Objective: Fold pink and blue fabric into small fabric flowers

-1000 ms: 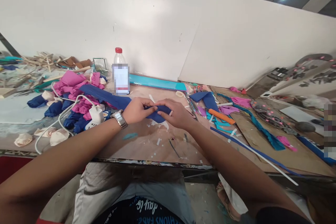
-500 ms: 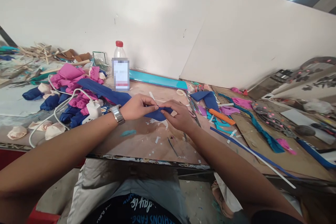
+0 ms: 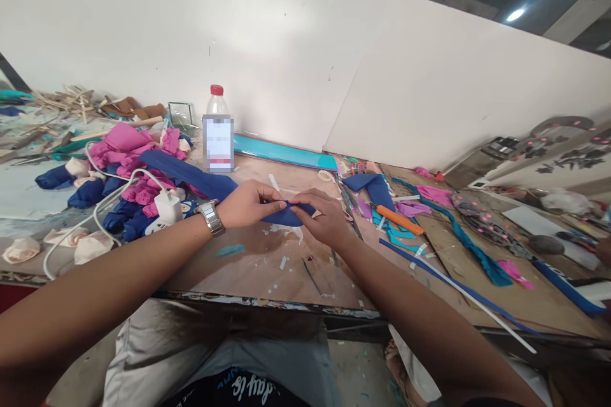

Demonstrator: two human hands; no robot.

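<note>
A long dark blue foam strip (image 3: 191, 175) runs from the pile at the left to the middle of the brown worktable (image 3: 267, 267). Both hands pinch its near end just above the tabletop. My left hand (image 3: 245, 203), with a metal watch on the wrist, grips the strip from the left with thumb and fingers closed. My right hand (image 3: 322, 216) meets it from the right, fingertips pressed on the folded blue end (image 3: 289, 215). The tip of the strip is partly hidden between the fingers.
A pile of pink and blue foam rolls (image 3: 128, 172) and a white plug with cable (image 3: 165, 206) lie left. A red-capped bottle (image 3: 218, 130) stands behind. An orange cutter (image 3: 398, 219), teal scraps, a blue strip (image 3: 429, 264) and a white rod lie right.
Both hands stay pinched on the blue strip's end; the fingers have shifted slightly, folding it tighter. The camera has tilted a little.
</note>
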